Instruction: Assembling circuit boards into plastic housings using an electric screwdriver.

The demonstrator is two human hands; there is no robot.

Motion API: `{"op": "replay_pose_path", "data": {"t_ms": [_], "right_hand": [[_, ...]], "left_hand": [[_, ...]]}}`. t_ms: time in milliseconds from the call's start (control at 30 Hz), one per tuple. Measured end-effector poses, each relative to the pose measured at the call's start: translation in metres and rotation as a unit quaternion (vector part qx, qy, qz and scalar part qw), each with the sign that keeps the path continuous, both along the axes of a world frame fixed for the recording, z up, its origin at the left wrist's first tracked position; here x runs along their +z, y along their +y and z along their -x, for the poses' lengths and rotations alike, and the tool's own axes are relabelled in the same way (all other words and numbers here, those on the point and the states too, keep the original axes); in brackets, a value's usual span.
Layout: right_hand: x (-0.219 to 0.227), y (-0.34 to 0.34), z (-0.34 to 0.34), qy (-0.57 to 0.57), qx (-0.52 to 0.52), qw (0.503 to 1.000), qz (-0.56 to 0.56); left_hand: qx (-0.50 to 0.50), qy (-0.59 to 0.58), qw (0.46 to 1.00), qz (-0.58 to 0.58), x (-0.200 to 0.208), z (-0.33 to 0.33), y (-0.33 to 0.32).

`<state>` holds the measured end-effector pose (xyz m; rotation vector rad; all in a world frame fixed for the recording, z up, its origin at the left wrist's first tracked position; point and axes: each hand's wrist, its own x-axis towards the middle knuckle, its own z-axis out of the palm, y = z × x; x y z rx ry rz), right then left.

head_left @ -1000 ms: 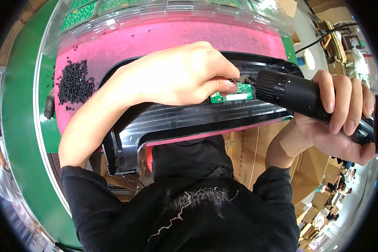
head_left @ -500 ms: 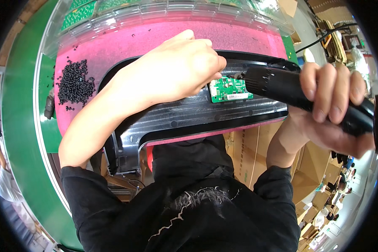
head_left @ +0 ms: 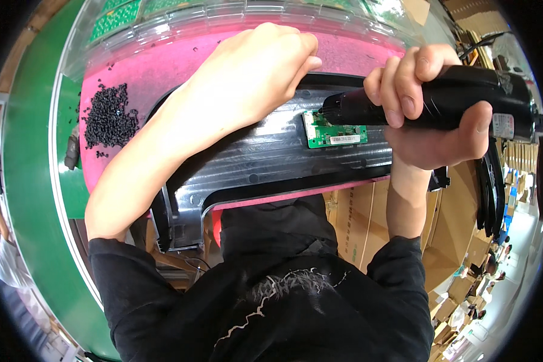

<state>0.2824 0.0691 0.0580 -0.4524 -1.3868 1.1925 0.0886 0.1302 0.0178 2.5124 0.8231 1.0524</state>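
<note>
My right hand (head_left: 409, 99) is wrapped round a black electric screwdriver (head_left: 464, 96), held nearly level. Its front end points left, over the upper edge of a small green circuit board (head_left: 338, 137); the bit itself is hard to make out. The board lies inside a long black plastic housing (head_left: 259, 160) with a raised rim. Beyond that housing's far rim, my left hand (head_left: 265, 66) is closed with its fingers curled in. Whatever it may hold is hidden. My left forearm crosses above the housing's left part.
A pink mat (head_left: 154, 72) lies under the housing on a green table (head_left: 27, 181). At its left is a heap of small black screws (head_left: 110, 117), beside a dark lump (head_left: 72, 152). Clear plastic trays (head_left: 181, 30) with green boards line the back. Cardboard boxes (head_left: 359, 223) stand below right.
My right hand has raised the screwdriver and moved it left, its front end now over the board's upper edge. My left hand has drawn away from the board, up and slightly left.
</note>
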Motion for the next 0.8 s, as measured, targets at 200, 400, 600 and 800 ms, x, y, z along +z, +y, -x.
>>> {"op": "replay_pose_path", "data": {"t_ms": [200, 400, 600, 800], "right_hand": [[0.0, 0.015, 0.009, -0.031, 0.031, 0.999, 0.018], [0.0, 0.009, 0.012, -0.049, -0.021, 0.999, 0.001], [0.013, -0.01, -0.002, 0.009, 0.012, 1.0, -0.021], [0.031, -0.024, -0.01, 0.048, -0.004, 0.992, -0.115]], "left_hand": [[-0.033, 0.053, 0.996, 0.06, 0.006, 0.006, 0.002], [-0.022, 0.048, 0.997, 0.052, 0.006, 0.001, -0.001], [-0.084, 0.071, 0.991, 0.081, 0.009, 0.0, -0.003], [-0.165, 0.036, 0.973, 0.159, 0.016, 0.001, -0.006]]}}
